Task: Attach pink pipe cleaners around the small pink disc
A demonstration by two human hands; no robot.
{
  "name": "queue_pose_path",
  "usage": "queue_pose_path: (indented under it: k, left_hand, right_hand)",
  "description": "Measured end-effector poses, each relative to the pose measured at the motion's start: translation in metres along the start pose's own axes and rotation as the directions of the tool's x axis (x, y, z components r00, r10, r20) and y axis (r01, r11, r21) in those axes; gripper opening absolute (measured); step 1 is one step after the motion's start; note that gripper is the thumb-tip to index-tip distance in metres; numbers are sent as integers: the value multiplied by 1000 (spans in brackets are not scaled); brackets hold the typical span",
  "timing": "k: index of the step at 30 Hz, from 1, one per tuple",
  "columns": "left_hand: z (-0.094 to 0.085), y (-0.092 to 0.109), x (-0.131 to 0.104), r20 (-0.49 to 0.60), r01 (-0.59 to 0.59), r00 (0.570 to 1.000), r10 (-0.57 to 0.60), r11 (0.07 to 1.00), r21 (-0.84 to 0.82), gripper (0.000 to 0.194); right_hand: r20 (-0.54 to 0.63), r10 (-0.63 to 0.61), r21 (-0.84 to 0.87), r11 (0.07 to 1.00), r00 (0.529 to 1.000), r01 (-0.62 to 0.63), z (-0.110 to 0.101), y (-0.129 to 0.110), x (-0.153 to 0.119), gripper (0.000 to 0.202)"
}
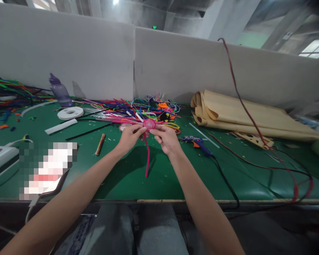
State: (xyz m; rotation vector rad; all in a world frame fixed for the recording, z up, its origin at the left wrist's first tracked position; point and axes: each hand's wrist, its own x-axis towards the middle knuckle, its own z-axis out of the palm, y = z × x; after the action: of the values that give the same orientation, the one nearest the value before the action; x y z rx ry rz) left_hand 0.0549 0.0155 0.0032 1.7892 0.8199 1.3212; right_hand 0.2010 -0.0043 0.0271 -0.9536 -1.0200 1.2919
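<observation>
Head cam, L to R: white device [2, 157] at far-L edge, lower half of frame, w/ a tangle of coloured strips [9, 90] above it. Blurred-out screen [49, 170] lower L; purple bottle [60, 91] upper L, white spool [66, 114] just below. Brown stick [100, 144] lies L of centre, near my L hand [130, 137]. That thumb + fingers are clamped on the L side of a pink disc [149, 124], approx. mid-frame, over the green table [117, 184]. Pink strip [148, 159] runs down below it; can't tell if attached. My R hand [166, 139] pinches the disc's R side, thumb + fingers together on it. Glue gun [198, 142] just R of that hand; rolled brown paper [250, 115] mid-R.
</observation>
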Motion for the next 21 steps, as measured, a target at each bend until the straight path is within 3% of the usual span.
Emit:
queue_pose_path:
  k: [6, 14, 21]
  left_hand:
    - [-4, 4, 0, 15, -1, 1000, 1, 1000, 21, 33]
    - [-3, 0, 0, 65, 12, 998, -14, 1000, 25, 32]
    - [-3, 4, -1, 62, 13, 998, -14, 1000, 13, 32]
  right_hand:
    - [12, 91, 51, 995, 996, -91, -8, -12, -1, 25]
    - [62, 123, 139, 982, 990, -131, -16, -6, 7, 22]
    - [57, 139, 84, 986, 989, -144, -15, -8, 5, 16]
